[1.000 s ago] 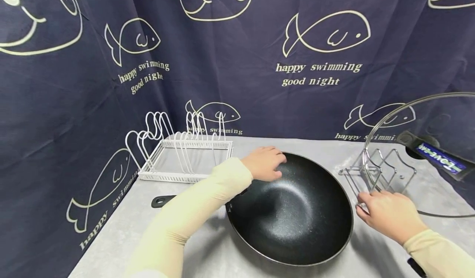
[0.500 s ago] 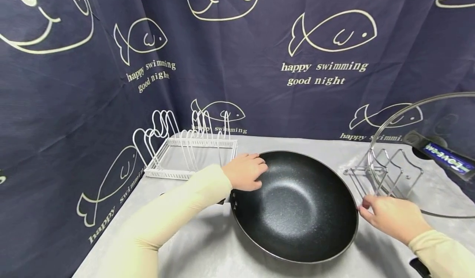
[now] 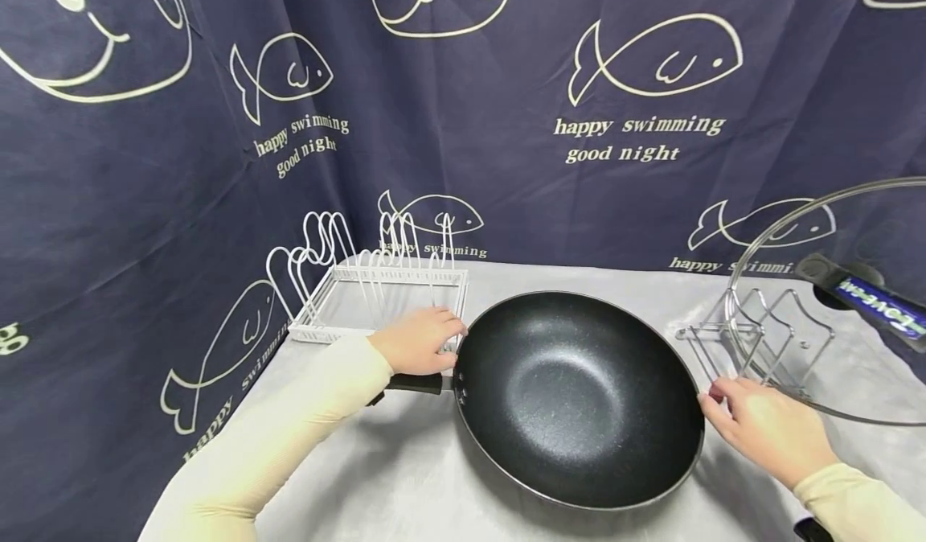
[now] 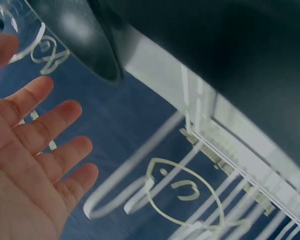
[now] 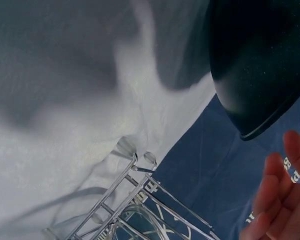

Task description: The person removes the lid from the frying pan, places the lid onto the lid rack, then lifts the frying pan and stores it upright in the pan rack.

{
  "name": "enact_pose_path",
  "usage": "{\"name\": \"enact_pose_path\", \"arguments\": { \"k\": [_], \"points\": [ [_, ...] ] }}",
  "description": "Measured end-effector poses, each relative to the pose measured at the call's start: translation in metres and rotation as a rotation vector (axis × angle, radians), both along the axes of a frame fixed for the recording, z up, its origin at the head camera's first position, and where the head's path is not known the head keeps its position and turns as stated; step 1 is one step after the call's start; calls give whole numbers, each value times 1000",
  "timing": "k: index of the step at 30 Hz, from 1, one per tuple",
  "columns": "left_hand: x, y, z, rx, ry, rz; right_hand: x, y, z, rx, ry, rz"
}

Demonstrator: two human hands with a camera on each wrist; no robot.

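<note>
One white wire rack (image 3: 405, 274) near the back left corner of the worktop (image 3: 434, 486). To its right and nearer the front edge, left hand (image 3: 419, 341) above the black pan handle (image 3: 419, 383), fingers loosely extended, gripping nothing.

Next, mid-worktop, black pan (image 3: 567, 405), hollow side up, handle toward the left edge. Beside its right rim, right hand (image 3: 774, 425), fingers loosely bent, no grip on anything visible; thumb right by the rim, contact impossible to tell. Beyond, toward the right edge, chrome rack (image 3: 723, 329) with glass lid (image 3: 854, 349) standing on edge in it.

Step in hand, as a judgement: positioning both hands about the pan, without a firm hold yet. Next move probably calls for curling left fingers round the handle and steadying the opposite rim.

Writing, again from the left: "happy swimming" and "good night", repeated in pale letters across the dark blue curtain (image 3: 506, 108) behind the back edge. Far right, white lettering on a blue label (image 3: 882, 307), too skewed to read surely. No legible brand on the pan.
</note>
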State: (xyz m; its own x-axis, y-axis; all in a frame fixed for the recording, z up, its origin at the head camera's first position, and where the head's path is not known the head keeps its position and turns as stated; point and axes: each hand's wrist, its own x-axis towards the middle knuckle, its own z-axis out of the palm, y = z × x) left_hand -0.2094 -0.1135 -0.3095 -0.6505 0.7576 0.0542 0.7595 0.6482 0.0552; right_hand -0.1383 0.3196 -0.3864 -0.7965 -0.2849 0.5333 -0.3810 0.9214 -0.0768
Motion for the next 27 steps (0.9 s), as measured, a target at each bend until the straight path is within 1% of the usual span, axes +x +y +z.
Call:
{"name": "enact_pose_path", "arguments": {
  "k": [3, 6, 10, 13, 15, 18, 20, 23, 27],
  "points": [
    [-3, -14, 3, 28, -39, 41, -3, 0, 2, -3, -19, 2],
    [-4, -27, 3, 31, -65, 69, -4, 1, 3, -18, -66, -10],
    [0, -44, 2, 24, -93, 99, -3, 4, 2, -29, -150, -43],
    [4, -57, -1, 30, -146, 135, -2, 5, 0, -33, -184, -49],
    [8, -64, -4, 36, -183, 156, -2, 7, -2, -36, -199, -48],
    [13, -76, -12, 42, -246, 191, -2, 6, -3, -33, -200, -36],
    [16, -83, -17, 47, -276, 213, -1, 6, -3, -29, -219, -33],
    [19, -93, -24, 68, -305, 236, 1, 4, -4, -28, -249, -31],
    [21, -105, -33, 83, -312, 246, 4, 2, -7, -53, -285, -36]
  ]
}}
